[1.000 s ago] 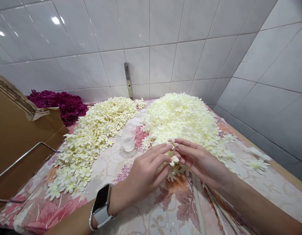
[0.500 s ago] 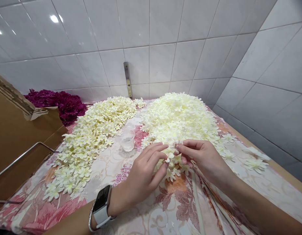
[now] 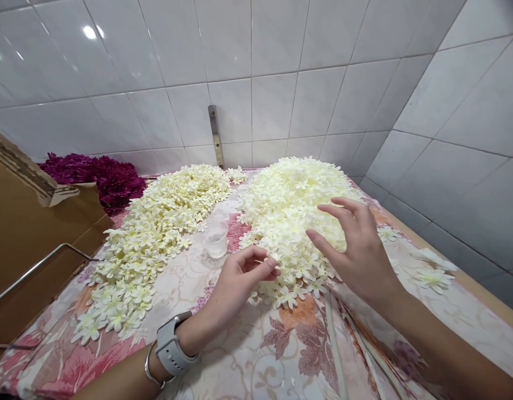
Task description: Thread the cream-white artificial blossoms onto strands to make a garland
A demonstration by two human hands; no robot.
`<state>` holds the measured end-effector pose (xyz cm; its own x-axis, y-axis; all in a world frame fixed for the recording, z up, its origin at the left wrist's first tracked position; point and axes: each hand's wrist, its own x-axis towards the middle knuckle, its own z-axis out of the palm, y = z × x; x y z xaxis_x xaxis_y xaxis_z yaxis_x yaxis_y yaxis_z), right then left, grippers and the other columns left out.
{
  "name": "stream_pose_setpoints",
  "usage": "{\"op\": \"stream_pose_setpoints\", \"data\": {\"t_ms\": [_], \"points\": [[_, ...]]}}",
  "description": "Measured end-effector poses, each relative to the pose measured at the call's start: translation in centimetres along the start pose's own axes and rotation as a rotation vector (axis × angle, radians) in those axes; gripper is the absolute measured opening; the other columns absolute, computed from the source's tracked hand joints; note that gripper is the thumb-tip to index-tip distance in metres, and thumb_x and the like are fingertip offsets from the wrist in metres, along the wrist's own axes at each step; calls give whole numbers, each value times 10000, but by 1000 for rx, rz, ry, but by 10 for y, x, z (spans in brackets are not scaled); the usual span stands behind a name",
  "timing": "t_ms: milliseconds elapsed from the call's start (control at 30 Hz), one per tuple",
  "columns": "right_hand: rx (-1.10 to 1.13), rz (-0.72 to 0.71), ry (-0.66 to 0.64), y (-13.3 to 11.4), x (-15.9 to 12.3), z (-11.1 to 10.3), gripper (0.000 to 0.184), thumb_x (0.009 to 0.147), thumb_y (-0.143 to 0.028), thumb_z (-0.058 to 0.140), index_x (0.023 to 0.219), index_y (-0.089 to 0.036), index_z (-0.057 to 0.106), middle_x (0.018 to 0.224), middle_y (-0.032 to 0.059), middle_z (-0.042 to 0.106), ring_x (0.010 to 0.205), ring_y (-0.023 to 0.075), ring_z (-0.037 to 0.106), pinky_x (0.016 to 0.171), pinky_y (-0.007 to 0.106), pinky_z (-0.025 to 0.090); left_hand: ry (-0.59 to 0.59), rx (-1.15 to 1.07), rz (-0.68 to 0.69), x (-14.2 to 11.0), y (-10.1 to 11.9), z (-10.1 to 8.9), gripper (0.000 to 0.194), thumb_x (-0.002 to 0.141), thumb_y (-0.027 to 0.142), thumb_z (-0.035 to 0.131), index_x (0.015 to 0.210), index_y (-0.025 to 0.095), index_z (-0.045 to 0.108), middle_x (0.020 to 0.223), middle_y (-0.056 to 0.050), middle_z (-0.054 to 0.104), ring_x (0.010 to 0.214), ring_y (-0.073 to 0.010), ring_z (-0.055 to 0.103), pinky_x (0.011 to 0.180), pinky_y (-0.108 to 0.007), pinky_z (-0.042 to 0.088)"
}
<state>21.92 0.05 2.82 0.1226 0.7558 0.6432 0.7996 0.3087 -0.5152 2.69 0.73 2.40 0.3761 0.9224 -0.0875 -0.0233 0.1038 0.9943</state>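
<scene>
Two heaps of cream artificial blossoms lie on a floral tablecloth (image 3: 260,355). The right heap (image 3: 298,211) is tall and dense; the left heap (image 3: 156,239) is long and flat. My left hand (image 3: 240,278), with a watch on the wrist, rests at the near edge of the right heap, thumb and fingers curled in a pinch; what it holds is too small to make out. My right hand (image 3: 352,244) hovers over the right heap's near side with its fingers spread, holding nothing.
A small clear plastic cup (image 3: 217,239) stands between the heaps. Dark purple flowers (image 3: 106,178) lie at the back left beside a cardboard box (image 3: 27,222) with a metal rod. Tiled walls close the back and right. A few loose blossoms (image 3: 431,275) lie at the right.
My hands have come apart. The right hand lifted from the pinch and opened over the right heap. The left hand turned and curled at the heap's edge.
</scene>
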Motion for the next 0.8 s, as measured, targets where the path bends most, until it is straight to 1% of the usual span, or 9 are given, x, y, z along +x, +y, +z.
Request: {"op": "stream_pose_setpoints", "data": {"t_ms": [33, 67, 133, 167, 233, 300, 367, 567, 800], "points": [[-15, -107, 0, -3, -3, 2, 265, 825, -377, 547, 1016, -195, 574, 1058, 123, 562, 1001, 270, 524, 796, 410, 447, -4, -19, -25, 0, 0, 0, 130, 763, 282, 636, 730, 157, 618, 743, -5, 616, 720, -123, 605, 715, -228, 482], [8, -200, -47, -5, -6, 4, 220, 836, -347, 545, 992, -193, 571, 982, 108, 586, 951, 249, 542, 777, 389, 455, -10, -25, -39, -1, 0, 0, 131, 759, 281, 641, 728, 155, 630, 734, -7, 621, 709, -120, 604, 705, -221, 479], [106, -341, -201, -10, -13, 9, 129, 859, -294, 530, 926, -189, 564, 799, 60, 598, 769, 193, 557, 651, 320, 462, -39, -16, -42, -2, 0, 1, 143, 763, 288, 640, 726, 151, 654, 725, -15, 631, 707, -121, 600, 700, -218, 472], [144, -383, -260, -12, -16, 11, 95, 867, -268, 519, 889, -185, 561, 734, 42, 587, 700, 174, 540, 597, 296, 446, -59, -9, -38, -2, -1, 1, 154, 769, 294, 635, 729, 149, 667, 728, -21, 639, 716, -125, 599, 707, -221, 470], [188, -388, -308, -15, -20, 13, 80, 870, -214, 507, 820, -179, 559, 667, 24, 564, 641, 155, 513, 553, 274, 416, -101, 6, -30, -2, -1, 1, 172, 774, 308, 631, 755, 148, 692, 760, -36, 659, 754, -138, 600, 733, -232, 469], [236, -307, -314, -16, -22, 12, 110, 864, -182, 513, 764, -182, 560, 639, 10, 553, 616, 138, 508, 547, 258, 404, -116, 18, -31, -3, -1, 1, 179, 763, 317, 647, 795, 153, 710, 808, -47, 676, 789, -150, 601, 750, -240, 468], [303, -185, -357, -17, -22, 10, 120, 857, -182, 529, 744, -188, 568, 643, -3, 569, 602, 121, 519, 550, 242, 402, -107, 30, -29, -3, 1, 2, 185, 750, 318, 662, 821, 157, 719, 830, -51, 685, 797, -154, 602, 749, -241, 469], [476, 83, -507, -18, -20, 6, 163, 859, -261, 527, 736, -198, 613, 669, -10, 616, 626, 119, 558, 587, 240, 410, -81, 33, -31, -4, 3, 2, 191, 753, 325, 656, 819, 159, 723, 816, -50, 687, 779, -158, 611, 745, -252, 479], [687, 361, -543, -17, -15, 6, 200, 785, -383, 602, 720, -194, 610, 701, 11, 599, 659, 138, 551, 597, 252, 429, -11, 2, -35, -1, 4, 0, 178, 774, 295, 619, 774, 147, 718, 743, -41, 672, 743, -151, 608, 747, -256, 485]]}}
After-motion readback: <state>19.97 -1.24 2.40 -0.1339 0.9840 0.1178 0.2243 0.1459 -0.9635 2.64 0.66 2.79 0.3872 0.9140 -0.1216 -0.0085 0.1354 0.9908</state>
